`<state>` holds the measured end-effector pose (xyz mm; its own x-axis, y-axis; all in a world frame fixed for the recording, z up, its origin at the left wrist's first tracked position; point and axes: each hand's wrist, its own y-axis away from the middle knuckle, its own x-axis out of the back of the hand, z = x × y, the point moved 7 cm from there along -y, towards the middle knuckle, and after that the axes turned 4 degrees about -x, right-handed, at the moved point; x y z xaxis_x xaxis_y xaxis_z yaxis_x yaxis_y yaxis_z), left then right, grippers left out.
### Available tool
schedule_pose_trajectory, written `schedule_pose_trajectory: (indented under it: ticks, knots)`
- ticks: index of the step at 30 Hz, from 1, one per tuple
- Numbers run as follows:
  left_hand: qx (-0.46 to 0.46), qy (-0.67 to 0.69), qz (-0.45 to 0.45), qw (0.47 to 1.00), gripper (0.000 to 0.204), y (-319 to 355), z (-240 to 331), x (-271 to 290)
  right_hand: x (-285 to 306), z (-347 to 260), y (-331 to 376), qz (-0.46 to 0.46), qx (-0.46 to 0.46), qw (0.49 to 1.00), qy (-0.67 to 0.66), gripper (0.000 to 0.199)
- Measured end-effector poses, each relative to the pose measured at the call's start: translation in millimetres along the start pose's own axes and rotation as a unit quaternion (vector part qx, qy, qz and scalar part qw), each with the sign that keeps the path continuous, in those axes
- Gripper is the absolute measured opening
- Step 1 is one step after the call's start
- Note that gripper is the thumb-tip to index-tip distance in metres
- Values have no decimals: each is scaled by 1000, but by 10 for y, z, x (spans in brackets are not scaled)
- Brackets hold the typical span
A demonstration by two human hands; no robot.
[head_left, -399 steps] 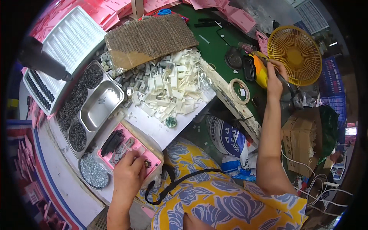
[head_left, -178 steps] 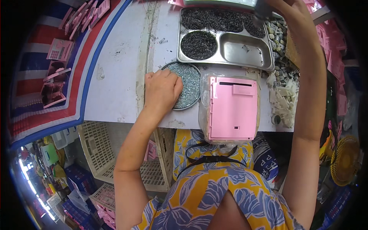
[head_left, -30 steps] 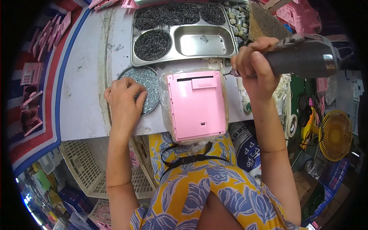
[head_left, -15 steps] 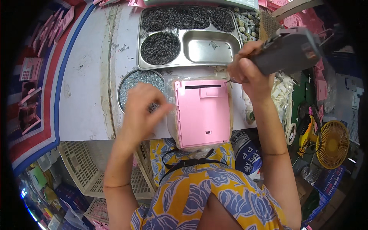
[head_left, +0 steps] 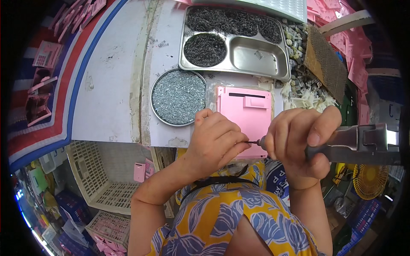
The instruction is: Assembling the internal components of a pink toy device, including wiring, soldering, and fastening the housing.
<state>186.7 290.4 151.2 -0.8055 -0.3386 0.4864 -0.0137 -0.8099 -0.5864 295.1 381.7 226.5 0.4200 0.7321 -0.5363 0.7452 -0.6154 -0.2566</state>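
**Screw being set on the driver tip**

The white table (head_left: 111, 85) is being worked at, with the steel tray (head_left: 260, 64) and the round dish of screws (head_left: 178, 97) lying beyond the pink case (head_left: 244, 112). The power screwdriver (head_left: 354, 144) is being gripped tightly in the right hand (head_left: 299, 143). The left hand (head_left: 215, 141), resting on the dish 1 second ago, is now being pinched shut at the bit (head_left: 254, 142), apparently seating 1 screw; driving looks imminent.
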Motion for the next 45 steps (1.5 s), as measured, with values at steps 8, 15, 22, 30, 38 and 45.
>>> schedule_pose_trajectory:
  ticks: [8, 15, 22, 30, 38, 45]
  knots:
    - [49, -85, 41, 994, 25, -88, -205, 353, -20, 199, -283, 7, 26, 995, 93, 29]
    - [154, -266, -81, 948, 15, 230, -906, 521, 355, 645, -707, 18, 60, 983, 175, 17]
    - [164, -271, -36, 948, 15, 158, -986, 638, 398, 871, -734, 15, 54, 961, 271, 19]
    - [106, -156, 17, 982, 16, 57, -621, 446, 340, 819, -765, 3, 42, 972, 232, 24]
    - [127, -90, 46, 987, 11, 112, -518, 371, -9, 418, -677, -73, 133, 985, 81, 30]
    - [101, -159, 54, 981, 11, 15, -555, 302, 208, 481, -778, -32, 83, 992, 88, 28]
